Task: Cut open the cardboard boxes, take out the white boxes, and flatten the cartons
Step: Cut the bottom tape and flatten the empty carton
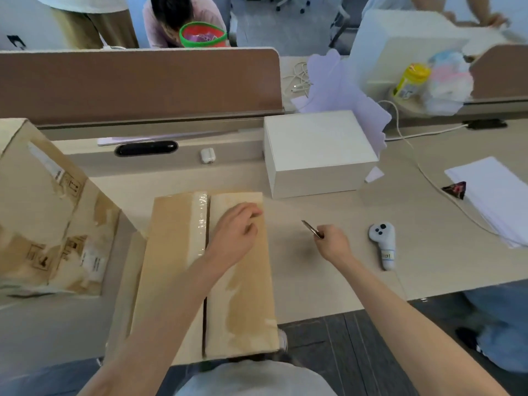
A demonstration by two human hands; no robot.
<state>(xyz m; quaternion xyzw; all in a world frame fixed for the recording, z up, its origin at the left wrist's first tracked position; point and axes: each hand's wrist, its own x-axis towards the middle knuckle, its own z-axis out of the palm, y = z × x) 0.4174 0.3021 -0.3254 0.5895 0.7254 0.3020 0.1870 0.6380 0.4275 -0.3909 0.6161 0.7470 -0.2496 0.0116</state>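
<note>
- The left hand rests on the right flap of the carton, fingers loosely bent, pressing down and pinching nothing.
- The right hand grips a small cutter, held over the desk just right of the carton.
- One white box already stands out on the desk behind; a second carton sits at the left.
- The near carton lies at the desk's front edge, unflattened, contents hidden. Its centre seam shows dark beside clear tape, probably slit; emptying and flattening remain.

Carton front-centre; white box behind-right; controller right.
</note>
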